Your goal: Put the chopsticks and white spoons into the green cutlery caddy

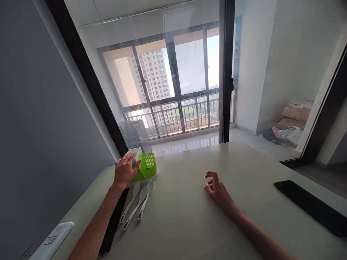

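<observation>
L hand on green-white utensil caddy, far left by spoons; can't tell if clamped. R hand empty, fingers apart. Prob. positioning caddy; next needs it steady.

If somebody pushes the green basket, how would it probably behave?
The green basket looks like thin plastic with holes, so it is probably light and fairly stiff. Its broad white base suggests sliding rather than tipping.
</observation>
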A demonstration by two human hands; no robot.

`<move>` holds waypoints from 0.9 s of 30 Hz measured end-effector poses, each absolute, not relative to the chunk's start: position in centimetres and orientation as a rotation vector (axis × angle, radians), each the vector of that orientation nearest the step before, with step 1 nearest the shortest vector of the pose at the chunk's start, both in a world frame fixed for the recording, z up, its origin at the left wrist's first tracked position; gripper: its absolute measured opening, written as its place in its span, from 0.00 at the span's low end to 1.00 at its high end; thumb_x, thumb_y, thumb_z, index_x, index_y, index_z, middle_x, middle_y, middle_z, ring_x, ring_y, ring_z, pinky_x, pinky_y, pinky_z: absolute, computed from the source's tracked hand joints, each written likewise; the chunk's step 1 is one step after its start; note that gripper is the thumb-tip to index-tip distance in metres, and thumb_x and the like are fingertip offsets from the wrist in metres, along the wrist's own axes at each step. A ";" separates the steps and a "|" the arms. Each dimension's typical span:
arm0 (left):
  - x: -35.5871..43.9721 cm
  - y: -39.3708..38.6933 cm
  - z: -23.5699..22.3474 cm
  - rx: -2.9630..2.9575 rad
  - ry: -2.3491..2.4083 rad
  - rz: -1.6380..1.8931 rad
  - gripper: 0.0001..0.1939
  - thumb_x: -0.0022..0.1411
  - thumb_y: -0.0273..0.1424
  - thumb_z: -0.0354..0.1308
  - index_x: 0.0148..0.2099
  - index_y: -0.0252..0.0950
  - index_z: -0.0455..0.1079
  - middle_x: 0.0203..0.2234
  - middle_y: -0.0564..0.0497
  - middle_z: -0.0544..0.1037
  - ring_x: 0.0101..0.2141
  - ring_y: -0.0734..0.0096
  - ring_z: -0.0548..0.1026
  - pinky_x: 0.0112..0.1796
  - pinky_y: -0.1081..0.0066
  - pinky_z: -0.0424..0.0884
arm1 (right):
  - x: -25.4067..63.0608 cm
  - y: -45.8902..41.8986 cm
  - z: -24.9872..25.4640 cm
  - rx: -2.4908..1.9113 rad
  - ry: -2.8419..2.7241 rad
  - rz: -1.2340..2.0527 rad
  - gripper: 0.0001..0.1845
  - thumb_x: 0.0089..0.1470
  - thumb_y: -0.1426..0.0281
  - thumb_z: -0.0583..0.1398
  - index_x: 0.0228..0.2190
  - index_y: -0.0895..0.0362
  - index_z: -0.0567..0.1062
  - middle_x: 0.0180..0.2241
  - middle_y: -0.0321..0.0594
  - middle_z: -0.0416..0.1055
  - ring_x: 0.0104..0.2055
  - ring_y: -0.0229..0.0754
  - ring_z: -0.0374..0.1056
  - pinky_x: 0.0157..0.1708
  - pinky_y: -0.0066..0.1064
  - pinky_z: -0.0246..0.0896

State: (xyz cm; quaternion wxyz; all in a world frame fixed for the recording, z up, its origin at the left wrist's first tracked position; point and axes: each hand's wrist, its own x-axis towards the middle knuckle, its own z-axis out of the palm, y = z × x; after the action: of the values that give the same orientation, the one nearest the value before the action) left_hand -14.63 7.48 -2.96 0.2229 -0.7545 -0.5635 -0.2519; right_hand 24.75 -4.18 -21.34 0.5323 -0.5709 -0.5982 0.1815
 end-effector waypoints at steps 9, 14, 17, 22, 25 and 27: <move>-2.7 2.7 -8.1 -2.620 -1.182 -0.986 0.24 0.75 0.44 0.51 0.65 0.38 0.66 0.67 0.39 0.67 0.72 0.51 0.55 0.68 0.44 0.54 | 25.2 -4.7 -20.9 -1.384 -1.573 0.457 0.10 0.59 0.68 0.53 0.39 0.53 0.73 0.34 0.39 0.75 0.31 0.43 0.72 0.35 0.35 0.67; 3.4 -0.2 -12.1 -3.200 -1.065 -0.963 0.22 0.72 0.43 0.57 0.63 0.42 0.68 0.65 0.43 0.71 0.68 0.56 0.63 0.67 0.48 0.59 | 25.1 -5.0 -20.5 -1.349 -1.665 0.475 0.12 0.59 0.69 0.53 0.37 0.53 0.76 0.36 0.40 0.77 0.32 0.43 0.72 0.35 0.34 0.66; 5.8 -1.3 -13.9 -3.325 -1.109 -0.989 0.24 0.73 0.43 0.55 0.65 0.40 0.67 0.62 0.41 0.75 0.64 0.57 0.70 0.64 0.51 0.66 | 24.8 -5.5 -19.9 -1.316 -1.725 0.488 0.13 0.61 0.68 0.53 0.37 0.53 0.78 0.36 0.39 0.79 0.31 0.42 0.72 0.34 0.33 0.66; 8.3 -2.2 -16.0 -3.507 -1.203 -1.118 0.25 0.75 0.47 0.49 0.65 0.40 0.68 0.55 0.42 0.81 0.54 0.57 0.79 0.56 0.56 0.75 | 24.4 -6.2 -19.6 -1.201 -1.859 0.521 0.13 0.62 0.69 0.54 0.37 0.53 0.79 0.41 0.43 0.80 0.40 0.45 0.75 0.42 0.35 0.69; 8.9 -2.3 -16.7 -3.554 -1.274 -1.254 0.26 0.75 0.50 0.47 0.61 0.39 0.71 0.51 0.42 0.83 0.50 0.58 0.81 0.52 0.60 0.76 | 24.0 -6.3 -19.8 -1.222 -1.842 0.523 0.12 0.61 0.71 0.55 0.35 0.53 0.79 0.38 0.42 0.81 0.39 0.46 0.75 0.42 0.35 0.68; 9.0 -2.4 -16.8 -3.564 -1.334 -1.340 0.29 0.75 0.52 0.46 0.59 0.36 0.73 0.47 0.42 0.84 0.46 0.58 0.82 0.48 0.62 0.77 | 23.5 -6.3 -20.0 -1.212 -1.800 0.567 0.11 0.60 0.71 0.55 0.33 0.54 0.78 0.35 0.40 0.81 0.37 0.45 0.75 0.39 0.34 0.68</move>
State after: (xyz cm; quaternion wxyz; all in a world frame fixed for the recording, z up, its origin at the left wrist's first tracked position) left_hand 8.96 -2.41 -16.83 -0.4317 -0.7969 -0.2982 -0.2995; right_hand 23.46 -6.34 -19.96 0.4345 -0.4866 -0.7229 0.2276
